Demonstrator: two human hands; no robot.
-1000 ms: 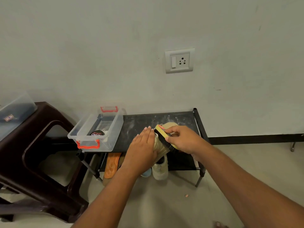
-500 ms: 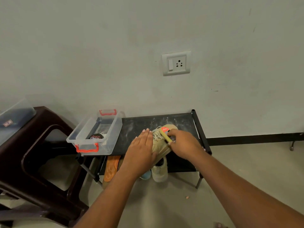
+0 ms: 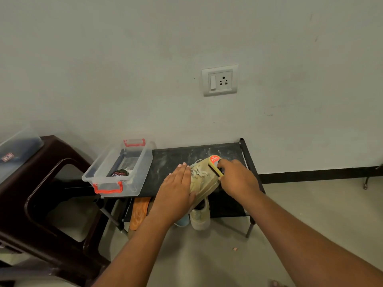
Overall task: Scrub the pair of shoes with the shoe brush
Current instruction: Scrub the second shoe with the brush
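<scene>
A: Shoe location?
B: Tan shoe (image 3: 204,180) on top of the black rack (image 3: 176,160) — left hand (image 3: 176,189) flat, fingers straight, pressing its side. Right hand (image 3: 238,179) curled round the brush (image 3: 215,166) at the far end.
A: Handling?
B: Looks light with soft fabric, likely slides — brace it near the sole.

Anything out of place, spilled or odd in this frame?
Two small things. Whitish dust is smeared over the black rack top around the shoe under the shoe brush, and a pink scrap lies on the floor in front. Nothing looks damaged.
</scene>
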